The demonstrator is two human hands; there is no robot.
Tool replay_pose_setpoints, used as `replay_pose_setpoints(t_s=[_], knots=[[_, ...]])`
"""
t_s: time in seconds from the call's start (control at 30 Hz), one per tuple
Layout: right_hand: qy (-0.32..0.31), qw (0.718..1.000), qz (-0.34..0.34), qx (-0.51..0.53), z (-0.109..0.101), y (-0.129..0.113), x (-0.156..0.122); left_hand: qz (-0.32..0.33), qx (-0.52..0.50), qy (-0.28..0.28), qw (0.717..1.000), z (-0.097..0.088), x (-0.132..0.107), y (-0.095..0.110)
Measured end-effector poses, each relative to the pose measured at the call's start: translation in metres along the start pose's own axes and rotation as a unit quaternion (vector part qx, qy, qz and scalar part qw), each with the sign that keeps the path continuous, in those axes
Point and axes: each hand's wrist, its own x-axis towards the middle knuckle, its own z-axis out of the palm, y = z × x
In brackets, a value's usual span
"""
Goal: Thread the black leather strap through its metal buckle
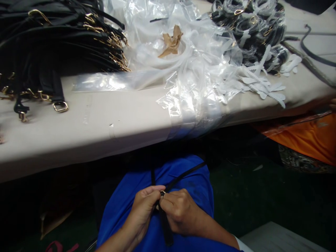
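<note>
A narrow black belt [166,227] with a small gold buckle [162,192] lies over blue cloth [189,171] on my lap. My left hand [143,204] pinches the belt at the buckle from the left side. From the right, the fingers of my right hand [181,210] are closed on the same spot, touching the buckle. One end of the belt hangs down between my wrists, while another length runs up to the right across the cloth. My fingers hide most of the join at the buckle.
Black belts with gold buckles [112,45] are heaped on the pale table [126,115]. Clear plastic bags [194,77], crumpled brown paper [172,42], white serrated strips [257,84] and bagged coiled belts [252,24] lie rightward. Orange cloth [312,134] shows at far right.
</note>
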Motion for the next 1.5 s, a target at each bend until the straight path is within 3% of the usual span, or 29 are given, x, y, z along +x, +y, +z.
replay_pose_setpoints(t_s=[0.3,0.47,0.53,0.63,0.7,0.8,0.9,1.03,1.17,1.5], knots=[[0.006,0.999,0.010,0.032,0.009,0.003,0.003,0.023,-0.061,-0.028,0.997,-0.008,0.008,-0.009],[0.113,0.977,0.110,0.146,0.003,-0.003,0.000,0.142,-0.006,-0.080,0.987,-0.009,0.010,0.002],[0.129,0.931,0.222,0.259,0.002,-0.002,0.000,0.179,0.033,-0.092,0.979,-0.010,0.010,0.007],[0.113,0.781,0.408,0.459,0.005,0.002,0.000,0.224,0.087,-0.086,0.967,-0.012,0.010,0.008],[0.105,0.700,0.448,0.546,0.008,0.005,0.001,0.250,0.111,-0.076,0.959,-0.013,0.011,0.007],[0.114,0.643,0.453,0.607,0.009,0.007,0.005,0.273,0.141,-0.073,0.949,-0.013,0.012,0.004],[0.110,0.606,0.452,0.645,0.006,0.007,0.008,0.282,0.181,-0.070,0.940,-0.014,0.013,0.003],[0.101,0.592,0.446,0.664,0.006,0.007,0.010,0.291,0.233,-0.062,0.926,-0.015,0.011,0.003],[0.108,0.606,0.454,0.644,0.009,0.006,0.011,0.291,0.270,-0.064,0.916,-0.016,0.009,0.006],[0.098,0.611,0.451,0.643,0.007,0.007,0.009,0.273,0.230,-0.098,0.929,-0.023,0.009,0.004]])
